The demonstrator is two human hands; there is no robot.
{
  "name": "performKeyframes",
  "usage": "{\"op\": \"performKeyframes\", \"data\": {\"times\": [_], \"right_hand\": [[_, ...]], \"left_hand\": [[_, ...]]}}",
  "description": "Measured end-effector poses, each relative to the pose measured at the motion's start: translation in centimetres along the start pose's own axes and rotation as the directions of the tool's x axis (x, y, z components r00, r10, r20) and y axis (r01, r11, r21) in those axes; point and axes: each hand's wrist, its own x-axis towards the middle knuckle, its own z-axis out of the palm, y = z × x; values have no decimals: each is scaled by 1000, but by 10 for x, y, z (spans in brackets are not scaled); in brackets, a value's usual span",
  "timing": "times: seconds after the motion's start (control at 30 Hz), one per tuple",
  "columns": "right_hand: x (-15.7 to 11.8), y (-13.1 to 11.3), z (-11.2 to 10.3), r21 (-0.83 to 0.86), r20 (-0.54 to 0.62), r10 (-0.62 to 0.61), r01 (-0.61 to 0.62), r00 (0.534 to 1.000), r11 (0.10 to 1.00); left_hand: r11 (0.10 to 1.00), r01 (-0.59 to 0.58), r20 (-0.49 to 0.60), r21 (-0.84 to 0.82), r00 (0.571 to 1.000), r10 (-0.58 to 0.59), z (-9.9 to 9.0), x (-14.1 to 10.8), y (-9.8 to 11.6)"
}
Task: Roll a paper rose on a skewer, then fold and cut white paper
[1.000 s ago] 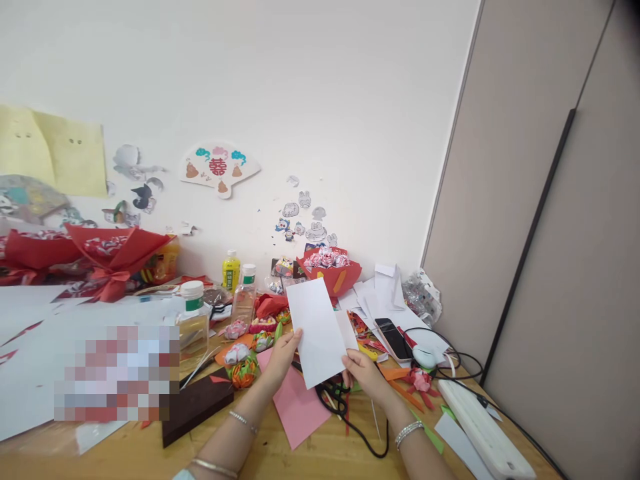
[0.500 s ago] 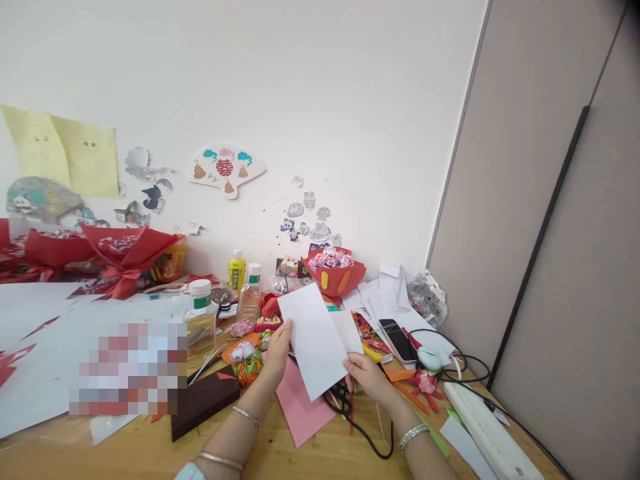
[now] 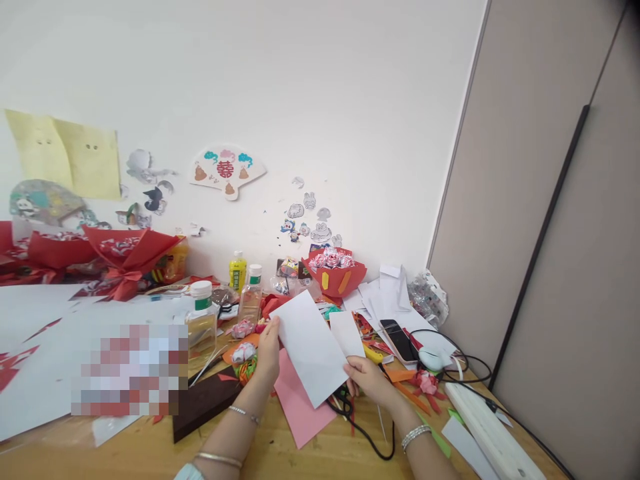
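At the lower centre of the head view, a white rectangular sheet of paper point(image 3: 310, 347) is held tilted above the cluttered wooden desk point(image 3: 310, 460). The left hand point(image 3: 269, 350) pinches its left edge and the right hand point(image 3: 367, 377) its lower right corner. It looks light, limp and easily creased, best held by opposite edges. Black-handled scissors point(image 3: 343, 405) and a pink paper sheet point(image 3: 300, 407) lie directly beneath; open room is above

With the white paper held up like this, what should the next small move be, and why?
Probably lower the white rectangular paper sheet onto the bare wooden tabletop in front. Both hands grip it in the air, left hand at its upper left edge, right hand at its lower right corner, with nothing firm beneath it. The pink paper sheet and black-handled scissors lie right below.
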Motion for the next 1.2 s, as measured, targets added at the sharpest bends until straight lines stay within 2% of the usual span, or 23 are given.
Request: {"op": "performKeyframes", "data": {"times": [0.47,0.67,0.93,1.2], "right_hand": [[2,5,0,-16,-6,9,-9,1000,1000],[1,1,-1,-30,-12,20,-21,1000,999],[4,0,2,-35,-29,3,-4,1000,999],[3,0,3,7,-61,-14,14,998,1000]], "left_hand": [[997,-71,-114,7,991,72,-12,14,-4],[992,-102,-76,72,991,107,-14,13,1],[984,-139,-87,110,985,149,-9,7,5],[983,-133,-25,126,990,137,-5,5,6]]}}
